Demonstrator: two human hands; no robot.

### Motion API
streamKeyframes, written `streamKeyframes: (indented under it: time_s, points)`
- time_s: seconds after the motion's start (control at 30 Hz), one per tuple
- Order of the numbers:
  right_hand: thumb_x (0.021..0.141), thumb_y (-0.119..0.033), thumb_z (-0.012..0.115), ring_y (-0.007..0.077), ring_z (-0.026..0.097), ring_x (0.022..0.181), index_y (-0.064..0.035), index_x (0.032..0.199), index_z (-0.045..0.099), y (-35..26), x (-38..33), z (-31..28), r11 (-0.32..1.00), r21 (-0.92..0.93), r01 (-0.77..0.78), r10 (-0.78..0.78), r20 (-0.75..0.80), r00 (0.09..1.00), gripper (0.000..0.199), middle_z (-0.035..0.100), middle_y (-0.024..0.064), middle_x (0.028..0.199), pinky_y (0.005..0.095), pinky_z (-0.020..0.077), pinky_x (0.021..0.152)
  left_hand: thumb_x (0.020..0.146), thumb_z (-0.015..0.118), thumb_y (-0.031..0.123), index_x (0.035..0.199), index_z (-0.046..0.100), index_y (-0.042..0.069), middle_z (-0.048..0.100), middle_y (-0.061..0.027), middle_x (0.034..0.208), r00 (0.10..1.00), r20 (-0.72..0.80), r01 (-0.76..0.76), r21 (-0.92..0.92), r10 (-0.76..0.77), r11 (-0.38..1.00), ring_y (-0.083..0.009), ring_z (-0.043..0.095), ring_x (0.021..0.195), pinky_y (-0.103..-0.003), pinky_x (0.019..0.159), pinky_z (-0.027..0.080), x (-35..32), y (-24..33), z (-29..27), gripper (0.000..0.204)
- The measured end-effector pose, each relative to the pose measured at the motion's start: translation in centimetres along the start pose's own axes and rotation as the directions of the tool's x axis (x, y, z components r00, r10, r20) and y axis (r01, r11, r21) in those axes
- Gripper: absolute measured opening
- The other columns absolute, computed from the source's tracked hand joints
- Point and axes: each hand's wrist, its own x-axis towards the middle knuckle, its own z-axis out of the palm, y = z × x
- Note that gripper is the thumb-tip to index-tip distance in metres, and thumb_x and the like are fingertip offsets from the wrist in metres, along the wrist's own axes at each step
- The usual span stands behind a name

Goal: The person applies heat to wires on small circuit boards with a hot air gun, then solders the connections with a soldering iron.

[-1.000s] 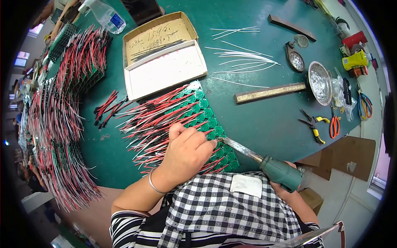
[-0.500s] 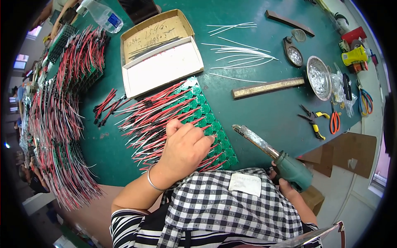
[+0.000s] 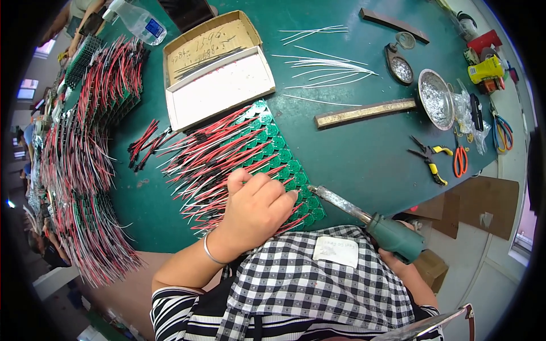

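Right hand [image 3: 398, 258] grips soldering iron [image 3: 364, 219] — tip pointing up-left.

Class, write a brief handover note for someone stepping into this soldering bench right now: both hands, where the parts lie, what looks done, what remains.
Left hand presses down on the row of green circuit boards with red and white wires.
Right hand grips the soldering iron, tip at the row's near end.
Wired boards are piled at left.
Loose white wires lie beyond.
Which joints in this row remain unsoldered cannot be told.

One head-worn fisheye view looks steeply down, close over the green table [image 3: 352, 153] and the person's lap.
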Motion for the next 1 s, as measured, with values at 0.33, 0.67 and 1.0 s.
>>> streamKeyframes:
  time_s: [0.33, 0.67, 1.0]
  points:
    - [0.076, -0.010, 0.061, 0.0291, 0.065, 0.076, -0.0010, 0.092, 0.065, -0.4, 1.7, 0.3, 0.993, 0.096, 0.063, -0.063, -0.002, 0.998, 0.019, 0.066, 0.0136, 0.089, 0.0351, 0.0515, 0.069, 0.068, 0.073, 0.010, 0.069, 0.059, 0.013, 0.050, 0.0033, 0.066, 1.000, 0.018, 0.003, -0.016, -0.003, 1.000, -0.0145, 0.049, 0.066, -0.036, 0.071, 0.029, -0.2, -0.1, 0.4, 0.015]
    - [0.075, -0.011, 0.062, 0.0285, 0.064, 0.074, -0.0038, 0.092, 0.067, -0.8, 2.5, 0.4, 0.988, 0.122, 0.095, -0.097, 0.013, 0.995, 0.020, 0.066, 0.0112, 0.088, 0.0341, 0.0502, 0.068, 0.068, 0.072, 0.010, 0.066, 0.055, 0.013, 0.049, 0.0026, 0.067, 0.999, 0.036, 0.010, -0.014, -0.009, 1.000, -0.0150, 0.048, 0.065, -0.036, 0.071, 0.030, -0.2, 0.0, 0.5, 0.018]
    - [0.090, -0.039, 0.048, 0.0168, 0.055, 0.071, -0.0050, 0.117, 0.056, 1.0, -1.2, 1.7, 0.775, 0.503, -0.383, 0.406, 0.069, 0.911, 0.045, 0.061, 0.0076, 0.080, 0.0295, 0.0420, 0.065, 0.066, 0.072, 0.010, 0.073, 0.061, 0.013, 0.049, 0.0030, 0.068, 0.999, 0.053, 0.006, -0.012, -0.005, 1.000, -0.0147, 0.049, 0.067, -0.036, 0.072, 0.030, -0.4, -0.2, 0.2, 0.014]
